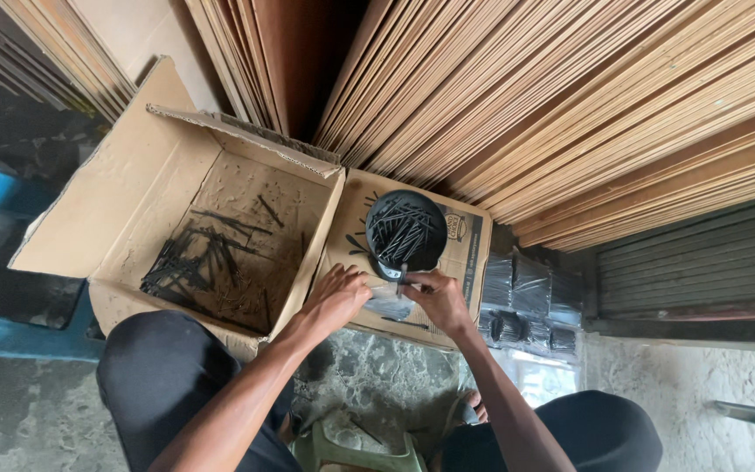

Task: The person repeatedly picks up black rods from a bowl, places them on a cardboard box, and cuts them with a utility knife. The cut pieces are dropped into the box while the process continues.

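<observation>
Two bare hands are seen from above at the middle of the view, working over a flattened piece of cardboard [474, 253] laid on the stone floor [377, 376]; the left hand [335, 297] is placed at about nine o'clock of the right hand [437, 297], close beside it. A small clear plastic bag [388, 306] is held between the two hands; the left fingers are curled and pressed together along its near edge, while the right thumb and forefinger are pinched on a few thin black nails [402, 275] standing upright at the bag's mouth. Whether the bag already holds nails cannot be told.

Just beyond the hands, at twelve o'clock, a round black bowl [407, 232] heaped with loose black nails is set on the flattened cardboard; its rim is almost touched by the right fingertips. At nine o'clock of the bowl an open cardboard box [133, 201] is stood, with a scattered pile of black nails [198, 262] lying on its bottom. At three o'clock of the right hand, filled packets of nails [526, 306] are stacked against the cardboard's edge. Leaning plywood sheets [587, 96] are ranged across the far side; the person's knees in dark trousers are seen at the near edge.
</observation>
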